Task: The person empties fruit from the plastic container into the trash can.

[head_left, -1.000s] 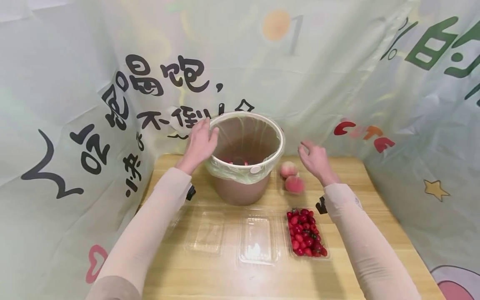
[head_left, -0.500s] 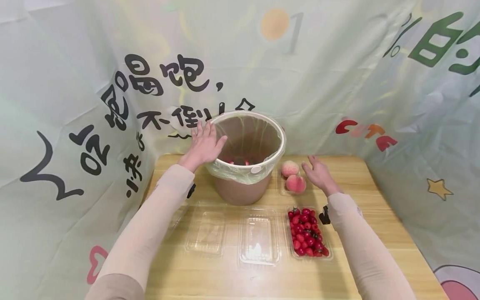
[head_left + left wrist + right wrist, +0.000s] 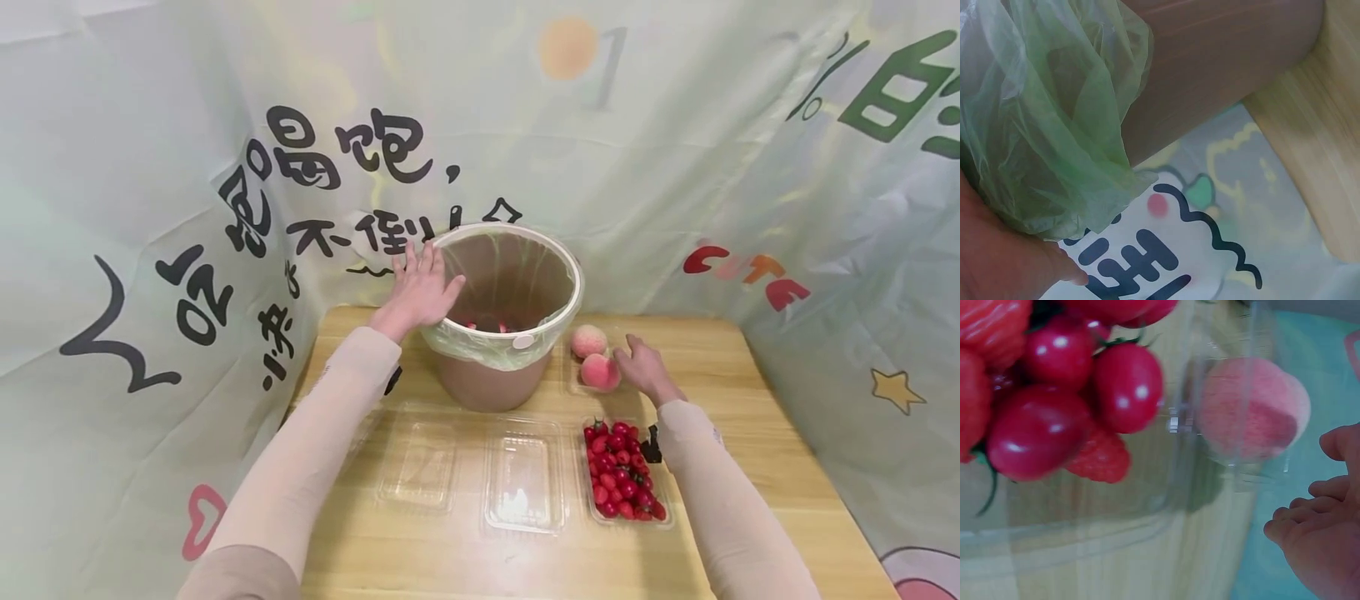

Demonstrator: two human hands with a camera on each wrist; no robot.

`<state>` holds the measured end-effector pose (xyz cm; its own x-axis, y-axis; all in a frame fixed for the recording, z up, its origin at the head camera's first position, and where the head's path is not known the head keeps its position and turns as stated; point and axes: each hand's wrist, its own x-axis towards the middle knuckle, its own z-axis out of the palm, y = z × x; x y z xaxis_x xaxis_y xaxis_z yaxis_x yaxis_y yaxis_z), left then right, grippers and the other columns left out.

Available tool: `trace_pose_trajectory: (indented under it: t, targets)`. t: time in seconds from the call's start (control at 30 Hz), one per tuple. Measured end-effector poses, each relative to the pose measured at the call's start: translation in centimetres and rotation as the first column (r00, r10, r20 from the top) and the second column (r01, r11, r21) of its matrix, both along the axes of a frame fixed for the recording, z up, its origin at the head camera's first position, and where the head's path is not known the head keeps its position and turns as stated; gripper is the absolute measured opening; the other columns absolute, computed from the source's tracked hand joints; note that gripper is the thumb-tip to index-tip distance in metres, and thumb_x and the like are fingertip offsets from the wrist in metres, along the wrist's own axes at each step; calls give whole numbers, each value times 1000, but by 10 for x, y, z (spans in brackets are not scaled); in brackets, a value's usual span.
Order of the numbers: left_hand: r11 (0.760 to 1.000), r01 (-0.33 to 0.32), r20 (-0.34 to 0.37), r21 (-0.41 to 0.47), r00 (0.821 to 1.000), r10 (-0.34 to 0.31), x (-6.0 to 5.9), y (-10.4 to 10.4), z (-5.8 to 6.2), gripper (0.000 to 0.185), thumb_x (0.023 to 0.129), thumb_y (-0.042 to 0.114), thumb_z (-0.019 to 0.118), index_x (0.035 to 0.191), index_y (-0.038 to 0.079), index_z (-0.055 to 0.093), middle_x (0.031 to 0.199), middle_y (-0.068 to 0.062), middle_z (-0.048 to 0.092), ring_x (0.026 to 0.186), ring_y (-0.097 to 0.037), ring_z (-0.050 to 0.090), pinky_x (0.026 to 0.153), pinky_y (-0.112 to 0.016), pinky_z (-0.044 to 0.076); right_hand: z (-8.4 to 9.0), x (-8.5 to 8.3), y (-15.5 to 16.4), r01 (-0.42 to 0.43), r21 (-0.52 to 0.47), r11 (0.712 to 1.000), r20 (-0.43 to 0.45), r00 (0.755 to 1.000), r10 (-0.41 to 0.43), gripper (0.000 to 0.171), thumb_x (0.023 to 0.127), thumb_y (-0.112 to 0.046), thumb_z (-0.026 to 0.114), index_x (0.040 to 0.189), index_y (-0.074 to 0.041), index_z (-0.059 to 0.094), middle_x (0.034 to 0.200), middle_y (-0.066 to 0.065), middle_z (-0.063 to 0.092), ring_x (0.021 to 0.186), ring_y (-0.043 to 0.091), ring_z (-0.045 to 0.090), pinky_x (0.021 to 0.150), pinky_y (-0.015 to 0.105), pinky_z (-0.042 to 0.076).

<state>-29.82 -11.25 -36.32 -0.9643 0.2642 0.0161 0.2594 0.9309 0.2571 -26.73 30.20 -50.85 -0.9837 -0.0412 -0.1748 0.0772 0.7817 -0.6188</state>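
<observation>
Peaches (image 3: 596,358): two in a clear tray right of the bin, not yet lifted | right hand (image 3: 643,367): fingers relaxed, beside near peach, contact unclear | left hand (image 3: 422,287): flat on bin (image 3: 510,317) rim, far left | bin: few red fruits inside | surface (image 3: 750,433): two trays emptied, tomato tray (image 3: 624,475) full — judged midway

Bin (image 3: 487,383) between both hands

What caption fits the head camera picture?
Left hand rests on the lined bin; right hand reaches beside two peaches.
</observation>
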Motion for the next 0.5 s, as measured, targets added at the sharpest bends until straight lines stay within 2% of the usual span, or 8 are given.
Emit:
trace_pose_trajectory:
  t: [0.2,0.37,0.5]
  targets:
    - [1000,-2,-8,-20,1000,2,0,1,0,83,111,55,22,166,-6,10,176,-26,0,161,-52,-11,128,-67,-8,-13,1,4,-4,24,1000,20,1000,3,68,110,-29,31,160,16,18,163,43,24,152,60,24,126,66,24]
    - [1000,-7,-17,-17,1000,7,-1,2,-2,82,111,55,23,166,-4,9,176,-25,1,161,-51,-11,128,-67,-9,-22,-1,5,5,68,998,-41,999,-2,59,108,-17,34,155,18,30,154,44,37,143,60,40,121,65,35]
    - [1000,-13,-22,-16,1000,13,-2,2,-2,82,111,55,24,167,-4,9,176,-25,1,161,-51,-11,128,-67,-10,-24,0,4,28,45,999,-48,999,-26,59,107,-12,40,156,18,28,149,46,43,138,60,46,118,64,39]
